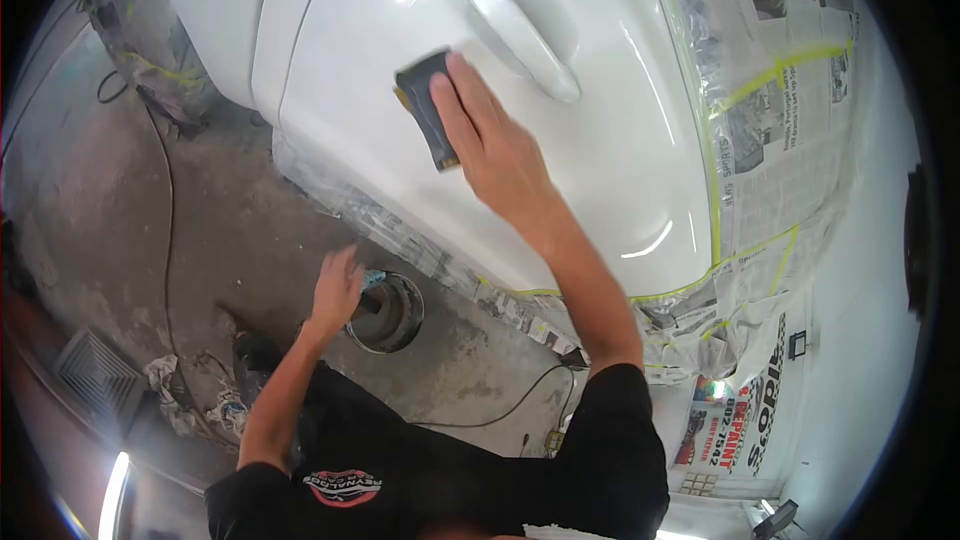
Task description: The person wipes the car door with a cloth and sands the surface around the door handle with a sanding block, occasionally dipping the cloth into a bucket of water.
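Note:
My right hand [500,155] is wrapped over a dark grey sanding block [428,110] with a yellowish edge. It presses the block flat against a glossy white car door [370,30], beside the door handle [510,25]. My left hand [338,290] hangs lower on the left, above the floor and apart from the door. Its fingers are somewhat blurred but look loosely stretched, with nothing visible in them. Just beyond it in view is a dark bucket [408,325], with a bluish item [373,279] at its rim, partly hidden by the hand.
Newspaper [760,130] and yellow-green masking tape [716,210] cover the car around the panel. A cable [170,210] runs over the concrete floor [240,210]. Crumpled rags [170,395] lie near a square vent-like grille [98,372]. A lettered banner [735,425] hangs at lower right.

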Motion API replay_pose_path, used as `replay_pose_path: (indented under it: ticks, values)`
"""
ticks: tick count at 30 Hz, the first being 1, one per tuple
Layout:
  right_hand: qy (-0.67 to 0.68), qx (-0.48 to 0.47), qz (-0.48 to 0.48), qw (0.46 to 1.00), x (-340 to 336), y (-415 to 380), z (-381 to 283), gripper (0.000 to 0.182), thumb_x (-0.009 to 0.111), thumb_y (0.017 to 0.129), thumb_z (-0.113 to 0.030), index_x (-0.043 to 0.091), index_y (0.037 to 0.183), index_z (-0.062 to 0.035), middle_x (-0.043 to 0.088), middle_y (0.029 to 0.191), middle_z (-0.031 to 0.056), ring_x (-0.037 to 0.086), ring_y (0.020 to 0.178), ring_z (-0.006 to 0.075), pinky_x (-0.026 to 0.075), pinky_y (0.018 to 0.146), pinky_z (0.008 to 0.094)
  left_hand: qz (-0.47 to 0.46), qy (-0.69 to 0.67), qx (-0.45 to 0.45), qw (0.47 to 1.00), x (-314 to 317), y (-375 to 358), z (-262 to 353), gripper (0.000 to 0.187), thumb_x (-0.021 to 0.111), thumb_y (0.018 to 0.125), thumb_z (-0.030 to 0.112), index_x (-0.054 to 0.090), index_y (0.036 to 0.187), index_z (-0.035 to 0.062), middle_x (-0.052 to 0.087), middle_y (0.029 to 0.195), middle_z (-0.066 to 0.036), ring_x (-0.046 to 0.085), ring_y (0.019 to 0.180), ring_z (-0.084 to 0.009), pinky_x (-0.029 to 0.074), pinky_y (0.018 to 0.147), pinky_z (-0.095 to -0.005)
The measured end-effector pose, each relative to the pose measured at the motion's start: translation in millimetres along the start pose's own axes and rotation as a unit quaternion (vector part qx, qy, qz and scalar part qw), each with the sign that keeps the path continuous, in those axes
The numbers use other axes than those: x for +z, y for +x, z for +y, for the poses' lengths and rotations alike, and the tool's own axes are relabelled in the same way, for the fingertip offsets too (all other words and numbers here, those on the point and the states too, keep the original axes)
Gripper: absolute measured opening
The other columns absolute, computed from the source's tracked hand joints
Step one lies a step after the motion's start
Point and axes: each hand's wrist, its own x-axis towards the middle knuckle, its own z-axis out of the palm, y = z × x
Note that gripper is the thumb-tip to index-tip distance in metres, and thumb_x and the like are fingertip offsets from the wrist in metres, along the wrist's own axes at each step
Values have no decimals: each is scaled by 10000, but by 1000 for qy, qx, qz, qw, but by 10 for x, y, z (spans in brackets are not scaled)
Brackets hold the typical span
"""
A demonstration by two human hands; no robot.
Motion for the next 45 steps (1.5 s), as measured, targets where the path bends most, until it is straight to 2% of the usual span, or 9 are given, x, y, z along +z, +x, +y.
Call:
replay_pose_path:
  ticks: [2,5,8,12,20,24,35,39,45]
  values:
    - [-97,-85,27,991,79,279,178,476,563,863,-25,523,1335,25,462,1468,234,553,1272,370,529,997,403,-9,73,-35,997,47,-842,-732,352,640,890,131,586,1209,-8,637,1052,-219,573,996,-427,475,853,-499]
    - [-197,-118,22,973,220,455,471,430,577,867,-65,557,1289,15,469,1468,218,529,1295,350,485,1058,387,-107,116,-181,971,-65,-2069,-1543,413,701,828,177,601,1173,-27,666,1007,-239,591,996,-435,481,860,-506]
    - [-264,-81,-65,959,275,382,457,469,583,888,-93,535,1351,-36,477,1490,134,431,1392,298,441,1056,493,-140,133,-272,943,-273,-2759,-1777,372,720,810,156,608,1115,-25,674,976,-229,604,958,-437,486,855,-511]
    - [-378,-57,-80,921,206,407,415,521,586,901,-117,508,1415,-84,458,1526,42,385,1431,227,419,978,559,-75,153,-260,950,-545,-2831,-1818,309,704,826,135,614,1077,-21,666,913,-210,609,930,-418,487,835,-508]
    - [-376,-70,-43,923,220,358,508,490,587,902,-121,550,1391,-103,438,1538,19,365,1441,171,411,960,534,41,163,-219,961,-757,-2369,-1838,254,672,868,130,612,1059,-24,649,832,-182,594,855,-385,478,797,-489]
    - [-356,-57,-44,932,184,396,482,422,593,899,-131,617,1320,-98,459,1514,19,371,1435,163,405,965,498,-10,189,-237,953,-793,-2516,-1828,274,668,870,134,616,1079,-35,668,810,-176,606,883,-395,475,830,-497]
    - [-407,-58,-111,905,137,409,411,547,579,897,-151,510,1439,-128,432,1541,22,327,1461,138,420,974,451,0,179,-313,933,-778,-2874,-1847,245,675,862,138,637,1040,-25,691,905,-199,627,914,-396,489,849,-492]
    - [-469,-58,-53,880,227,347,448,547,551,913,-147,494,1456,-122,398,1573,31,315,1471,128,454,919,433,4,181,-288,940,-756,-2881,-1971,230,678,855,126,639,1031,-17,684,894,-189,627,906,-388,490,844,-482]
    - [-443,-49,-115,887,198,418,430,567,553,920,-146,470,1479,-107,374,1595,16,263,1495,114,457,894,357,-3,194,-283,939,-800,-2985,-2007,234,670,853,130,649,1028,-23,691,905,-197,624,913,-403,488,844,-486]
